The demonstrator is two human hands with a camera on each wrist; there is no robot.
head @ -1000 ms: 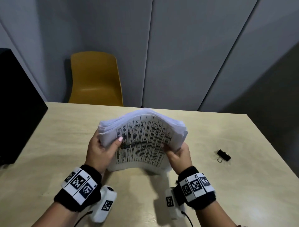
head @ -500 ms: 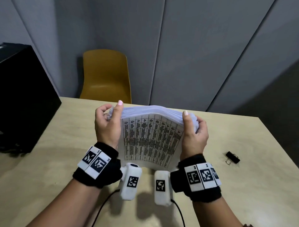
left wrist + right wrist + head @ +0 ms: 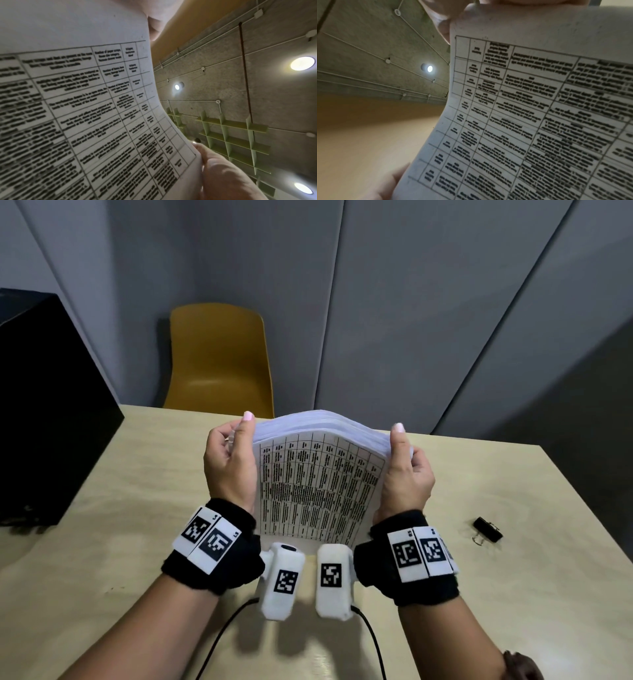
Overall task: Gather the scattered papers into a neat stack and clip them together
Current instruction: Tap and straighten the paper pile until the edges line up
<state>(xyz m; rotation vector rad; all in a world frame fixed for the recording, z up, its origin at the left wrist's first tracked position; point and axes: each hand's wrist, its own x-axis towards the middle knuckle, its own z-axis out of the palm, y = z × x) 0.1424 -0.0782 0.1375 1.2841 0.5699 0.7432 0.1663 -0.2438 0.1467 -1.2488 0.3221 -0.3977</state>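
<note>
A thick stack of white papers (image 3: 318, 484) with a printed table on its near face stands upright on its bottom edge on the wooden table (image 3: 137, 474). My left hand (image 3: 231, 463) grips its left side and my right hand (image 3: 406, 470) grips its right side, thumbs on the near face. The top edge bows slightly. A black binder clip (image 3: 487, 529) lies on the table to the right of my right wrist, apart from both hands. Both wrist views are filled by the printed sheet (image 3: 85, 115) (image 3: 539, 115), with fingers (image 3: 223, 175) at its edge.
A black box (image 3: 44, 412) stands at the table's left edge. A yellow chair (image 3: 219, 361) sits behind the far edge, against grey wall panels. Cables run from the wrist cameras toward the near edge.
The stack has been raised from a low, curved hold to standing upright on the table. Both hands shifted up to its sides. The binder clip has stayed put.
</note>
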